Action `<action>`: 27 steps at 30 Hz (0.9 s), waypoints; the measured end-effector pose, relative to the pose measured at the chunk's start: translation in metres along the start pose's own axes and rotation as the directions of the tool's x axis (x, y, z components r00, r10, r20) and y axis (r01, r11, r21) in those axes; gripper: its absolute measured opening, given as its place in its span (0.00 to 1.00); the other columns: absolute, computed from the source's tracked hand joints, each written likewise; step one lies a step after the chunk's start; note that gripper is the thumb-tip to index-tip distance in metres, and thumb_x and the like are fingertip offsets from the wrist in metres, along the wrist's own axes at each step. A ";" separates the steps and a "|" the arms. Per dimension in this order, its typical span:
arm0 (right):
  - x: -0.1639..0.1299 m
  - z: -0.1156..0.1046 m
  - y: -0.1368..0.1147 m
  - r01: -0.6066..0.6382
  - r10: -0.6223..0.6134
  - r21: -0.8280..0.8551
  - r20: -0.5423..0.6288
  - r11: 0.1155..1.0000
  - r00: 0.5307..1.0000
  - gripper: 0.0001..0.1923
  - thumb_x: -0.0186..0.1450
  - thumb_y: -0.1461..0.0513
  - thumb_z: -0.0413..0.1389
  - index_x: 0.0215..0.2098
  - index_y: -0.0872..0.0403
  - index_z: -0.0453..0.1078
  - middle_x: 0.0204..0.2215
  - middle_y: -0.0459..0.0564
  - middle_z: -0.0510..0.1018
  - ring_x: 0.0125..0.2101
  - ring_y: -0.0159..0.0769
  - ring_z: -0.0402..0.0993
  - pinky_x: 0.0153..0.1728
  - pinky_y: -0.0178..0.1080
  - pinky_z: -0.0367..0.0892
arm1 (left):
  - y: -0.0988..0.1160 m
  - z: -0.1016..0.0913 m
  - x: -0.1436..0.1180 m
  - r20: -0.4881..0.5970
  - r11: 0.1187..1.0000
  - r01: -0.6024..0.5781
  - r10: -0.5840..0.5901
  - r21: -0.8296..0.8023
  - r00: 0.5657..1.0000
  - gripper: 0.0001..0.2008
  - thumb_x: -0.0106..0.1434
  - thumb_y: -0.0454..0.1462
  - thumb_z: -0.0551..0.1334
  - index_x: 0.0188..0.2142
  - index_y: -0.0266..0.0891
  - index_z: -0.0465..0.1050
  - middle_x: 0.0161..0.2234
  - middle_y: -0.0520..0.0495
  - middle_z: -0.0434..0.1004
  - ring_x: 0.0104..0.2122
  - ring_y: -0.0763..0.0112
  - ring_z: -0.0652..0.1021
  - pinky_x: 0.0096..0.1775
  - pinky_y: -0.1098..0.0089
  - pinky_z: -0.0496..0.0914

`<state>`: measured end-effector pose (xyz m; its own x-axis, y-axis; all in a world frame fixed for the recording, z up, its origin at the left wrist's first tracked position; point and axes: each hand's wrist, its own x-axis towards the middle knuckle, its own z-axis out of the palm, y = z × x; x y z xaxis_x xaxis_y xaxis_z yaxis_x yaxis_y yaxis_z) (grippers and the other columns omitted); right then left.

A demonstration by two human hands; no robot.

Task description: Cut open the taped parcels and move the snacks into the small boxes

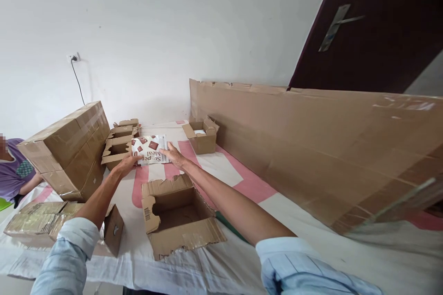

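Observation:
Between both hands, above the table, is a white packet (150,146) with brown squares and upside-down lettering that includes "Meal". My left hand (128,164) grips its left edge, thumb on the front. At the opposite edge, my right hand (174,155) pinches the packet with its fingers. Below and nearer to me stands an open cardboard box (185,236), its flaps folded out; no contents show in its visible part. Just behind my left hand is another open carton (116,141), in a row with further open cartons.
A small open box (205,143) with something white inside stands at the back. A tall cardboard panel (277,133) runs along the right. Stacked boxes (69,147) and a taped carton (38,221) are at left, where a person in purple (14,170) sits. The cloth (242,198) is pink and white.

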<state>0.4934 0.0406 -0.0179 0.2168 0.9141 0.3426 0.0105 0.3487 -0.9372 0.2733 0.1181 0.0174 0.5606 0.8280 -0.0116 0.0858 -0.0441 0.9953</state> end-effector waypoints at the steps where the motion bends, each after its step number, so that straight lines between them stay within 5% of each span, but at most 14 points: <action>1: 0.000 0.000 -0.008 0.020 -0.020 -0.011 0.007 1.000 1.000 0.31 0.58 0.51 0.66 0.57 0.49 0.68 0.49 0.52 0.83 0.51 0.48 0.76 0.54 0.49 0.73 | 0.008 -0.002 -0.002 -0.006 1.000 -0.024 0.024 -0.002 1.000 0.27 0.48 0.44 0.81 0.43 0.39 0.73 0.32 0.48 0.83 0.30 0.66 0.82 0.32 0.69 0.77; 5: -0.004 0.003 -0.051 0.147 -0.147 -0.044 0.002 0.988 0.989 0.30 0.60 0.53 0.63 0.60 0.47 0.68 0.52 0.50 0.81 0.52 0.49 0.74 0.55 0.48 0.72 | 0.056 -0.008 -0.017 -0.020 0.986 -0.168 0.167 -0.012 0.986 0.28 0.47 0.44 0.82 0.43 0.36 0.78 0.34 0.46 0.84 0.31 0.65 0.82 0.32 0.70 0.76; 8: -0.020 0.008 -0.085 0.336 -0.341 -0.163 -0.007 0.928 0.940 0.28 0.66 0.54 0.59 0.63 0.47 0.65 0.53 0.52 0.80 0.51 0.48 0.75 0.56 0.49 0.71 | 0.089 -0.010 -0.038 -0.034 0.934 -0.353 0.355 0.060 0.934 0.24 0.45 0.40 0.83 0.40 0.34 0.81 0.30 0.48 0.83 0.26 0.68 0.80 0.28 0.71 0.75; 11: -0.047 0.010 -0.102 0.439 -0.438 -0.300 0.075 0.847 0.896 0.28 0.70 0.54 0.57 0.67 0.46 0.63 0.53 0.52 0.80 0.50 0.48 0.76 0.55 0.50 0.72 | 0.099 -0.017 -0.057 -0.011 0.896 -0.430 0.434 0.106 0.901 0.21 0.43 0.36 0.82 0.37 0.33 0.84 0.32 0.47 0.85 0.30 0.63 0.83 0.34 0.65 0.80; 14: -0.077 0.001 -0.094 0.487 -0.445 -0.394 0.197 0.780 0.873 0.29 0.69 0.58 0.58 0.68 0.45 0.64 0.57 0.53 0.79 0.54 0.49 0.76 0.58 0.52 0.71 | 0.078 -0.036 -0.062 -0.041 0.925 -0.354 0.363 0.139 0.931 0.21 0.39 0.34 0.82 0.35 0.36 0.85 0.36 0.45 0.87 0.35 0.58 0.85 0.42 0.59 0.82; 17: -0.107 -0.019 -0.068 0.416 -0.376 -0.500 0.185 0.760 0.908 0.22 0.69 0.60 0.57 0.62 0.44 0.71 0.57 0.53 0.79 0.59 0.50 0.75 0.61 0.54 0.70 | 0.037 -0.064 -0.053 -0.137 0.970 -0.131 0.161 0.207 0.977 0.21 0.35 0.34 0.81 0.32 0.38 0.85 0.34 0.47 0.87 0.36 0.58 0.85 0.41 0.62 0.81; 22: -0.153 -0.058 -0.017 0.028 -0.058 -0.508 -0.045 0.861 0.997 0.22 0.68 0.51 0.60 0.58 0.47 0.73 0.57 0.57 0.80 0.59 0.53 0.76 0.59 0.56 0.73 | -0.035 -0.100 -0.029 -0.246 0.963 0.094 -0.030 0.253 0.969 0.18 0.33 0.30 0.78 0.27 0.36 0.81 0.24 0.50 0.83 0.26 0.62 0.81 0.30 0.66 0.76; 27: -0.180 -0.069 0.004 -0.276 0.267 -0.329 -0.074 0.903 0.961 0.35 0.65 0.41 0.61 0.64 0.49 0.69 0.64 0.61 0.75 0.57 0.55 0.78 0.55 0.55 0.76 | -0.085 -0.118 0.000 -0.380 0.926 0.260 -0.145 0.274 0.914 0.16 0.53 0.36 0.78 0.39 0.34 0.80 0.32 0.49 0.83 0.32 0.64 0.82 0.36 0.65 0.78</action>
<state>0.5221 -0.1371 -0.0884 0.2836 0.9560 0.0744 0.2711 -0.0055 -0.9625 0.1693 0.1881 -0.0556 0.1868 0.9753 -0.1182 0.4507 0.0219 0.8924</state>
